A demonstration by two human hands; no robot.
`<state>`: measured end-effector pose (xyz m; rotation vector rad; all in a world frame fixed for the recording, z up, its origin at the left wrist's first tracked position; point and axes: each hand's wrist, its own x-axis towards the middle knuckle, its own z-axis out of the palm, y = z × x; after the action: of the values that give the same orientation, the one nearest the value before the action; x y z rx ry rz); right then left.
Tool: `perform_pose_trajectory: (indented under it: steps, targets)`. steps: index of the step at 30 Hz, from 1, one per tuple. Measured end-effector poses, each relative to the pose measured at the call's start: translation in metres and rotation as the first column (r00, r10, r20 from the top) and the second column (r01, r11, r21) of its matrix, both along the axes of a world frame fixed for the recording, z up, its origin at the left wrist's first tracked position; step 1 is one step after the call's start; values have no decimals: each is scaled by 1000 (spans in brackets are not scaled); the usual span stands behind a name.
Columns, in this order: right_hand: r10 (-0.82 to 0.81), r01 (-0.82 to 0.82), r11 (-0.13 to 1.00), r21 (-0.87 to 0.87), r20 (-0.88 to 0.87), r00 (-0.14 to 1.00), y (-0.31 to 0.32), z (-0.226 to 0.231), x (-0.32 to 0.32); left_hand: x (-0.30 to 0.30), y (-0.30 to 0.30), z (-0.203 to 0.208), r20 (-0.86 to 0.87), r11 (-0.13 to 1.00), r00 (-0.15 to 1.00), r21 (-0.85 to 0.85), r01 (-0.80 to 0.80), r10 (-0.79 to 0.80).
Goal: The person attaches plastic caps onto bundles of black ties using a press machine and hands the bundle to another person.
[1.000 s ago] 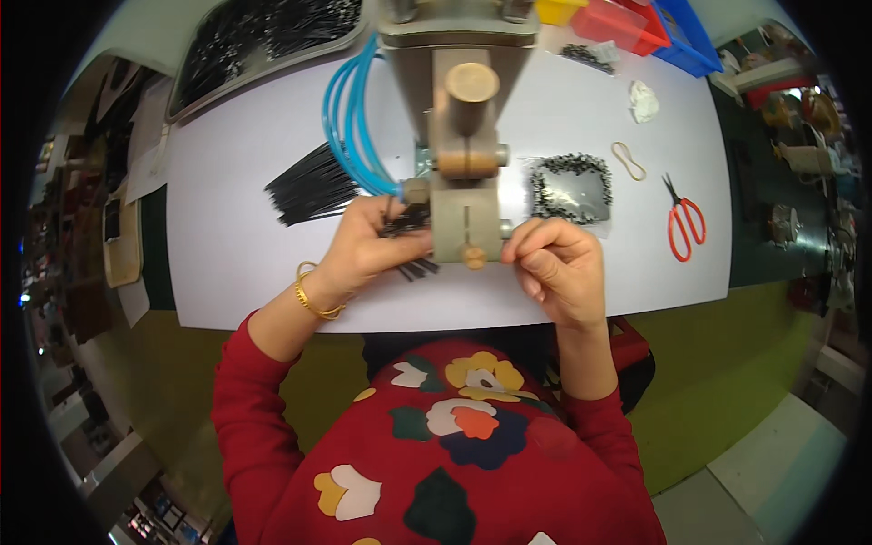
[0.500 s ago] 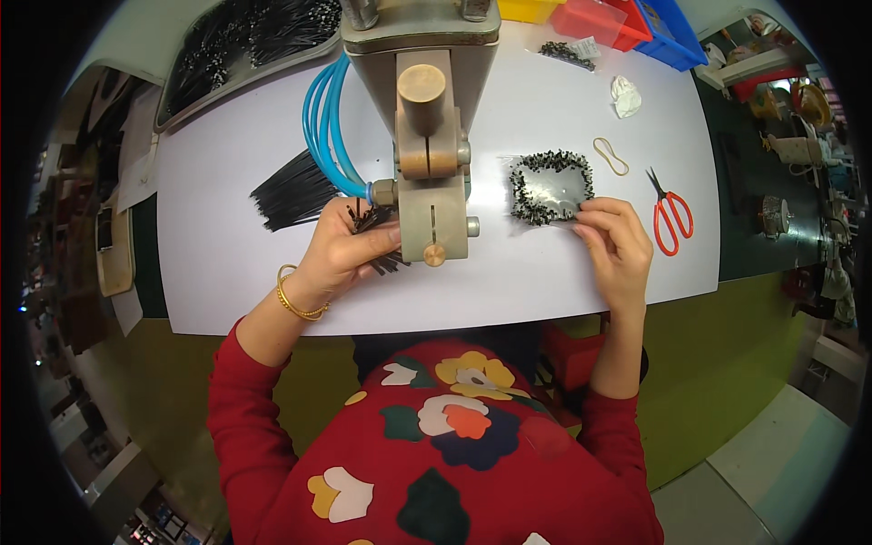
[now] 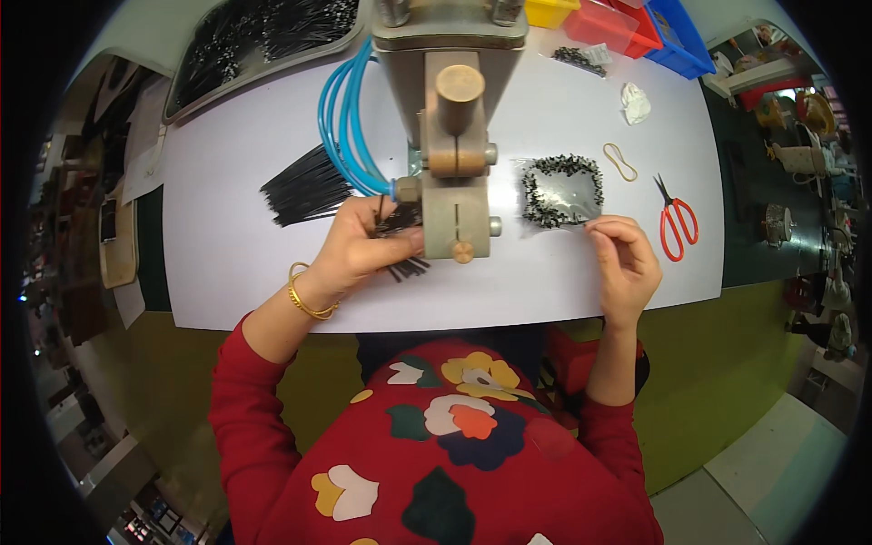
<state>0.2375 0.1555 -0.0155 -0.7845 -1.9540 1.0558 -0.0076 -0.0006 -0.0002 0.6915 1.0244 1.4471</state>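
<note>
A bundle of thin black wires (image 3: 405, 269) is in my left hand (image 3: 368, 247), whose fingers are closed around it at the left side of a metal bench press (image 3: 457, 200). The press head hides part of the bundle and some fingertips. To the right, a clear plastic bag (image 3: 556, 193) lies flat, with many tiny black parts gathered around its edges. My right hand (image 3: 627, 268) is at the bag's near right corner, thumb and fingertips pinched together. Whatever is between those fingertips is too small to make out.
Loose black wires (image 3: 307, 186) lie left of the blue air hose (image 3: 341, 127). A metal tray (image 3: 173, 113) of wires stands far left. Right are red-handled scissors (image 3: 677, 227), a rubber band (image 3: 620, 163) and crumpled white paper (image 3: 635, 104). Colored bins (image 3: 677, 45) stand at the back right.
My right hand has drawn slightly toward me, off the bag's inner area to its near corner, fingertips closer together. My left hand keeps its hold on the wires. The whole view has shifted a little.
</note>
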Motion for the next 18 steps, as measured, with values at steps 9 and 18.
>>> perform_pose_trajectory:
  steps: [9, 18]
  targets:
    - [-162, 8, 882, 471, 289, 944, -9, 2, -3, -5, -2, 1, -62, 997, 998, -80, 11, -16]
    - [265, -269, 962, -50, -73, 962, -40, 9, -49, 4, 4, 1, -96, 996, 993, -51, -78, 73]
